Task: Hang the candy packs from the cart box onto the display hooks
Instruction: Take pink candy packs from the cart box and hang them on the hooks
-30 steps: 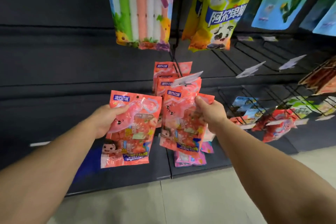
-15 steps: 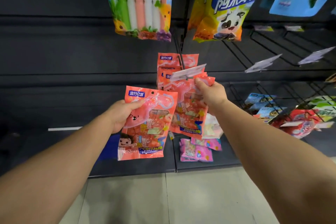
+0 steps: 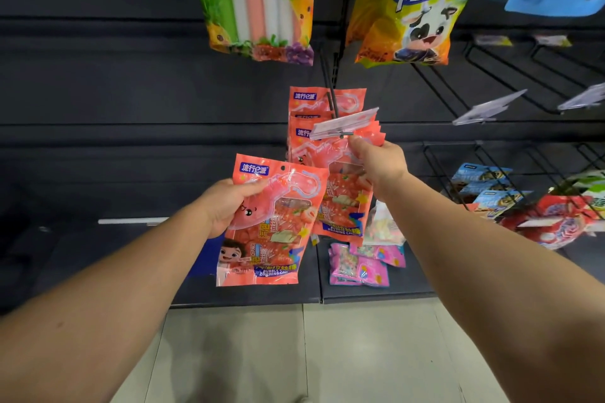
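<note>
My left hand grips a pink-orange candy pack by its upper left part, held upright in front of the dark shelving. My right hand pinches the top of a second pack of the same kind right at the tip of a display hook, just under the hook's clear price tag. Several matching packs hang further back on that hook. The cart box is out of view.
Bags of colourful sticks and a yellow cow-print bag hang overhead. Wire hooks with tags stick out at right, above blue packs and red packs. Pink packets lie on the bottom shelf. Tiled floor lies below.
My right hand has lifted its pack up to the hook's tip under the price tag. My left hand with its pack has moved up and closer to the hook.
</note>
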